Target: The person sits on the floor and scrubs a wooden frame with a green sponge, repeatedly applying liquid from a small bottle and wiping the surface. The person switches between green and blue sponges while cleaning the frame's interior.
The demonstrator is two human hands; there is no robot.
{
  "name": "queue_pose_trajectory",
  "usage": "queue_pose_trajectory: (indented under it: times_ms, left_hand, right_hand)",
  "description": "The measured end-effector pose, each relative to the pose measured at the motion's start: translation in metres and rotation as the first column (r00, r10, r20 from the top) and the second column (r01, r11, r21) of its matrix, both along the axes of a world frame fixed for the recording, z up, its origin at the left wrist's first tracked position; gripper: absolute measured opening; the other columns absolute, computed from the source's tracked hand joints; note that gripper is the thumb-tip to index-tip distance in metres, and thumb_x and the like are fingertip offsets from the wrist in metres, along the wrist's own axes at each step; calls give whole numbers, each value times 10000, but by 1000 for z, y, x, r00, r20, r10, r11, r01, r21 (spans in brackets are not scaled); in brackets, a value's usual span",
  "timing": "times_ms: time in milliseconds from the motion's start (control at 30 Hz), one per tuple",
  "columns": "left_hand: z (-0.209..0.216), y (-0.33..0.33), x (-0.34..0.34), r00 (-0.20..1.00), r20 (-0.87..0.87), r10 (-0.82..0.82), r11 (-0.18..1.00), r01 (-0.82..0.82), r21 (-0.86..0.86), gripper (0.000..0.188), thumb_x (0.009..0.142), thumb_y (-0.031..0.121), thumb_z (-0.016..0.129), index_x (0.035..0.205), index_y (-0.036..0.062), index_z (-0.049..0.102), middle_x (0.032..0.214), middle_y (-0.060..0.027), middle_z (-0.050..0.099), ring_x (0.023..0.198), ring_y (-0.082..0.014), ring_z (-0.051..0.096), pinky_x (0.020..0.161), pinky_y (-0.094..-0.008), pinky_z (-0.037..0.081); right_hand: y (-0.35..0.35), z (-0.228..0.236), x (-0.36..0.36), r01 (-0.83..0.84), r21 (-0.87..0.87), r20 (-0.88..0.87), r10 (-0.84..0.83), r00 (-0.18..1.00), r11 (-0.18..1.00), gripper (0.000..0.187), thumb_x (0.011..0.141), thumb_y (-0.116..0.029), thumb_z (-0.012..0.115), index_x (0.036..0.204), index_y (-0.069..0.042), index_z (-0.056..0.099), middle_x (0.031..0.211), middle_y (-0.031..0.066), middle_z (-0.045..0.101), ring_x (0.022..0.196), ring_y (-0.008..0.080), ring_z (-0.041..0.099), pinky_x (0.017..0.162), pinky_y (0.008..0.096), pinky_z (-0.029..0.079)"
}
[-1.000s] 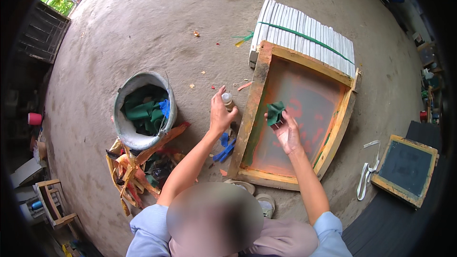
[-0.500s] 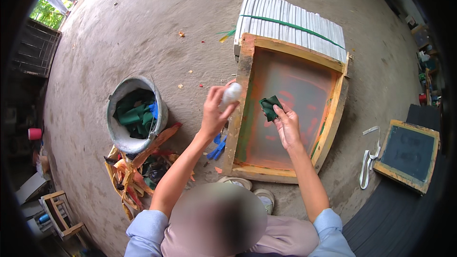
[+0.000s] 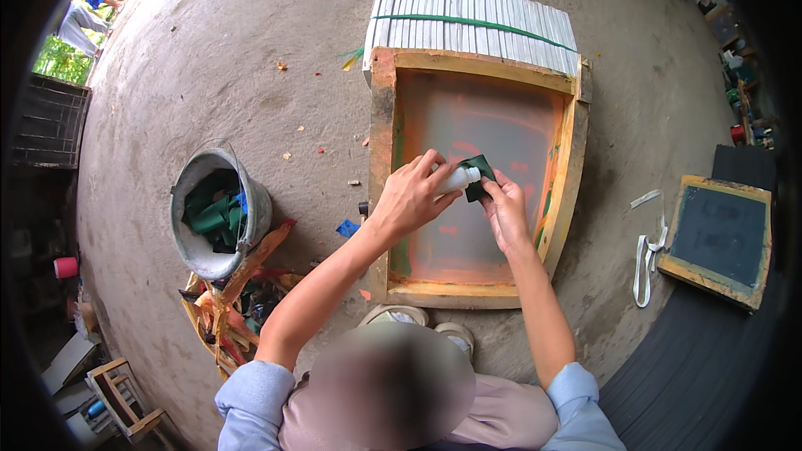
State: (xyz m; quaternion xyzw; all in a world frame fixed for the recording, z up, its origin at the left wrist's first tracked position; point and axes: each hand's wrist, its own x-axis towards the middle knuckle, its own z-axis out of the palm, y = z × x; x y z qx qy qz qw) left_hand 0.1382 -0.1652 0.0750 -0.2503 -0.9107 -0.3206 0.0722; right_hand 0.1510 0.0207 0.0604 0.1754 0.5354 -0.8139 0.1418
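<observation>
On stained grey floor (image 3: 225, 67), framed screen (image 3: 484, 250) beneath white bottle (image 3: 455, 179), greenery (image 3: 58, 61) outside

mottled grey-brown floor (image 3: 251, 17), daylit greenery (image 3: 54, 60) at upper left; dark panel (image 3: 50, 121) below, ribbed black sheeting (image 3: 685, 376) lower right

Soft daylight reaches in from the upper left, where the greenery (image 3: 50, 63) outdoors is bright and nearly washed out. The concrete floor (image 3: 242, 58) is evenly lit and moderately bright, with soft shading right of the wooden frame (image 3: 566, 171). Its mesh (image 3: 476, 242) has a milky sheen. The left margin sinks into deep shadow. The fingers (image 3: 432, 160) look fairly crisp; a round blur covers the head (image 3: 393, 384). Fisheye distortion bends edges toward a black rim.
</observation>
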Motion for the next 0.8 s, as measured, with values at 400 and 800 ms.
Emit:
queue_pose_trajectory:
  times_ms: [400,800]
  left_hand:
    - [-1,-4,1,999,-1,39,999,-39,-29,351,757,218,766,1052,69,648,978,-64,551,906,-243,613,729,-368,549]
    - [-63,-90,7,814,261,518,473,-527,706,342,896,54,641,1211,37,508,1152,-96,586,1044,-201,585,908,-317,459]
  right_hand:
    - [-2,-3,-2,24,-108,32,-21,999,994,289,933,-49,560,1204,50,542,1084,103,640,984,159,616,932,301,489]
    - [-41,-22,-32,-68,-242,75,89,993,968,286,899,-1,580,1161,98,521,1135,177,626,1032,216,634,970,327,497]
